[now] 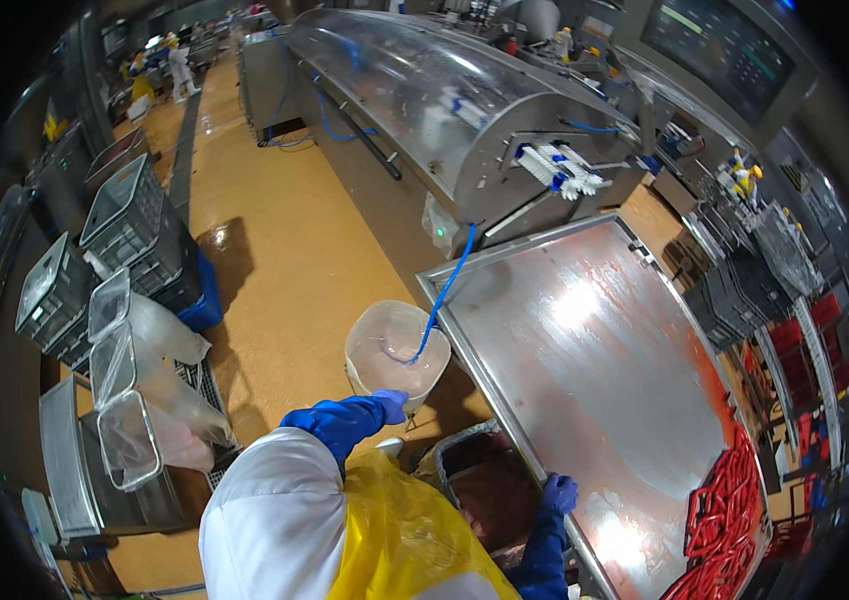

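My left hand [393, 404], in a purple glove and blue sleeve, is closed at the near rim of a whitish tub [370, 335]. Pale, cloudy liquid seems to lie in the tub, and a blue hose [457, 270] hangs down into it. Further right, my right hand [561, 492], gloved in purple too, is curled over the near left edge of a wet steel table [585, 370]. Reddish liquid streaks that table. Glossy red sausage-like links [725, 500] lie heaped in its near right corner. Between my hands stands a dark-lined bin [490, 470] with reddish contents.
Beyond the table is a long machine with a clear curved cover [395, 70]. Grey crates [130, 215] and plastic-lined bins [130, 440] stand on the left. A screen [720, 55] hangs at upper right. People [180, 70] are far off along the orange floor [285, 250].
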Demonstrator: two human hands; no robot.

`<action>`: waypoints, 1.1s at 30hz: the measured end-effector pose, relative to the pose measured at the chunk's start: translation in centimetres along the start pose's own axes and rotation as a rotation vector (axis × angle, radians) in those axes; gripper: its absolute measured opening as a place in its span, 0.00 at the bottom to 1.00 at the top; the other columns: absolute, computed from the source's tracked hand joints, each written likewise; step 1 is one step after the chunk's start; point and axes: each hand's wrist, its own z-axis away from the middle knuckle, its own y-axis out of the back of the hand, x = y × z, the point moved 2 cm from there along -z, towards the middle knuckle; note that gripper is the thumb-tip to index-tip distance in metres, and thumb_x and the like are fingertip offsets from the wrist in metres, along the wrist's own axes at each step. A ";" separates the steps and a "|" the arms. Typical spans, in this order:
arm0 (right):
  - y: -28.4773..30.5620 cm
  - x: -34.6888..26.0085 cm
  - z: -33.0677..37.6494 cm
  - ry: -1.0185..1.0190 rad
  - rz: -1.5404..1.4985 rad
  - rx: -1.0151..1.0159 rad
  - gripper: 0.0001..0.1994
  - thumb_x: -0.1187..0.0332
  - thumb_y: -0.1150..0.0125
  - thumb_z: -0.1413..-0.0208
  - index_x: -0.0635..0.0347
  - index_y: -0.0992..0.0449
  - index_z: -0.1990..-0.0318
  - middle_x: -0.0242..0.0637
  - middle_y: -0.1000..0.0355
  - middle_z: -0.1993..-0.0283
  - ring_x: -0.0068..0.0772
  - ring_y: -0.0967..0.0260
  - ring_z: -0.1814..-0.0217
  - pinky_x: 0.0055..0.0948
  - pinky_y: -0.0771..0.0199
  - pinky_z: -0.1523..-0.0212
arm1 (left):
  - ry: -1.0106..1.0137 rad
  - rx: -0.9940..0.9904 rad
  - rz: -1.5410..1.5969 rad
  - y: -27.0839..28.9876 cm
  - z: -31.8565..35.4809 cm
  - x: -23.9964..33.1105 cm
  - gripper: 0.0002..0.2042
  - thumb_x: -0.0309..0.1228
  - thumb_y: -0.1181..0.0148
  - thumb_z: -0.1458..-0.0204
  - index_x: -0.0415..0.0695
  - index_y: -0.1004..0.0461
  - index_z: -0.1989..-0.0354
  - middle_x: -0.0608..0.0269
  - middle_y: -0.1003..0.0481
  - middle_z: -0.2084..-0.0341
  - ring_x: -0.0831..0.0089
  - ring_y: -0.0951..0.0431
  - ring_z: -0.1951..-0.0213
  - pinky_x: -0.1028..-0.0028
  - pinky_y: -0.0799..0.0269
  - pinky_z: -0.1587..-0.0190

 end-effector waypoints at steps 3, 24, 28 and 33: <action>0.0 0.1 0.0 -0.006 -0.015 0.021 0.16 0.52 0.38 0.48 0.56 0.20 0.68 0.47 0.24 0.61 0.55 0.27 0.56 0.55 0.29 0.54 | 0.003 -0.044 0.006 -0.2 -0.6 -0.3 0.26 0.40 0.39 0.54 0.43 0.27 0.45 0.44 0.23 0.49 0.47 0.23 0.47 0.55 0.27 0.45; -1.3 0.1 -1.0 -0.036 0.146 -0.034 0.19 0.45 0.41 0.44 0.51 0.21 0.65 0.44 0.24 0.61 0.55 0.26 0.56 0.55 0.28 0.54 | -0.044 0.382 1.274 15.9 -15.4 -0.4 0.14 0.36 0.41 0.41 0.37 0.23 0.55 0.61 0.23 0.69 0.74 0.23 0.69 0.74 0.27 0.66; -1.6 -0.3 -1.2 -0.117 0.123 -0.040 0.17 0.48 0.38 0.45 0.53 0.20 0.66 0.45 0.24 0.62 0.54 0.26 0.57 0.53 0.27 0.55 | 0.032 0.663 1.447 24.4 -23.0 -2.0 0.22 0.31 0.37 0.46 0.34 0.27 0.44 0.52 0.22 0.59 0.67 0.19 0.64 0.72 0.22 0.62; -1.1 0.0 -0.1 -0.190 0.068 -0.070 0.15 0.51 0.34 0.46 0.54 0.19 0.67 0.46 0.23 0.64 0.52 0.26 0.57 0.51 0.28 0.53 | 0.205 0.671 1.441 24.7 -35.1 -5.9 0.24 0.31 0.39 0.46 0.33 0.29 0.42 0.52 0.21 0.61 0.66 0.18 0.63 0.71 0.22 0.63</action>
